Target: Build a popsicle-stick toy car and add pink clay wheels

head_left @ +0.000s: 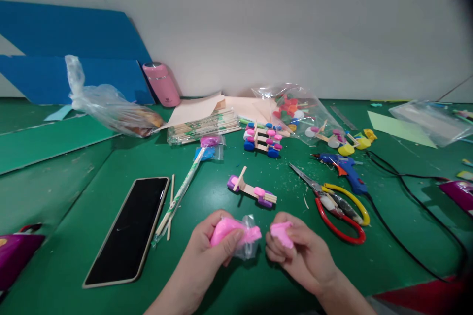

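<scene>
Pink modelling clay [227, 230] in a small clear plastic wrapper [249, 250] is squeezed between the thumb and fingers of my left hand [212, 243]. A torn-off piece of the same pink clay [282, 234] is pinched in my right hand [305, 248], just apart from the packet. Beyond both hands lies a little craft-stick car [250, 189] with purple wheels and pink clay lumps on it. Farther back stand more stick cars [262, 139] with blue wheels and pink and white lumps.
To the right lie scissors [332, 206] with red and yellow handles and a blue glue gun [342, 170] with a black cord [402, 177]. A phone [129, 231] and wrapped wooden sticks [185, 187] lie left. Behind are a bag of bottle caps [291, 108] and a pink bottle [162, 84].
</scene>
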Tool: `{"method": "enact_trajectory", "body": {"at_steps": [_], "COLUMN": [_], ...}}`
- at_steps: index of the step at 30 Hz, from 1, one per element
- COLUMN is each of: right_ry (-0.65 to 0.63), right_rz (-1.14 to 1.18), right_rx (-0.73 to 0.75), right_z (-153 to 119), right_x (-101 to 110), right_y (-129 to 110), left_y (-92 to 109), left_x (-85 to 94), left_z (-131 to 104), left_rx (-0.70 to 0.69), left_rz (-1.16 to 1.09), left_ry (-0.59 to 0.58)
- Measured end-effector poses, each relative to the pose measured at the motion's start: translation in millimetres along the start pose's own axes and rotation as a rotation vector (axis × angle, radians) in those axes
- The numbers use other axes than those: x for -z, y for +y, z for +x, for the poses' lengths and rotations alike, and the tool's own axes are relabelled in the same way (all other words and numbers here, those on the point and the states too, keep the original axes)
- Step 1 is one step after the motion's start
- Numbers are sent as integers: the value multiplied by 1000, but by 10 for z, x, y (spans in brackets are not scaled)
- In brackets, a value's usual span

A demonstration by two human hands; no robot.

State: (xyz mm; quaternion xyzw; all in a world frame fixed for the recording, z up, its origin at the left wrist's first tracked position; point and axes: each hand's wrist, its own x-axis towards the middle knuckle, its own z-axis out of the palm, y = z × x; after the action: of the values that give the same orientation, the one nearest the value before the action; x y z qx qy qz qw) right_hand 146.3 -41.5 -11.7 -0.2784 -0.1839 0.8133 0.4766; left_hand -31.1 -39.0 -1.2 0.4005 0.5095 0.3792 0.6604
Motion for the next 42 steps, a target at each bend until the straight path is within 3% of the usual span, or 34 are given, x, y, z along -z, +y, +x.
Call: {"method": "enact_trajectory", "body": {"at_steps": [4,16,21,27,30,32,35,39,42], "right_ry": [101,144,130,-88,-52,18,77,80,57], "right_rz": [10,-265,-329,-36,7,-115,-490,-919,-1044], "right_rx": [90,109,95,-38,-10,39,115,233,266], "right_z": [15,21,5,-13,-2,0,-28,-95,-118], "right_x": [31,80,15,-75,-94,-90,-71,-74,-104], "right_y": [-90,-6,-14,-31,-16,12,49,34,-3], "left_y": [22,29,30,4,-29,-40,-40,-38,-46], "left_x": [68,202,127,-5,-41,-53,-63,-70,-69], "left_z": [28,56,23,-24,-32,-37,-42,-54,-67], "left_rx": [43,59,104,89,60,58,41,23,7], "left_rz": [-134,-328,-397,-360,-340,-316,-266,-229,-220], "left_ry": [106,238,161,8,-32,-48,-55,-50,-65]}}
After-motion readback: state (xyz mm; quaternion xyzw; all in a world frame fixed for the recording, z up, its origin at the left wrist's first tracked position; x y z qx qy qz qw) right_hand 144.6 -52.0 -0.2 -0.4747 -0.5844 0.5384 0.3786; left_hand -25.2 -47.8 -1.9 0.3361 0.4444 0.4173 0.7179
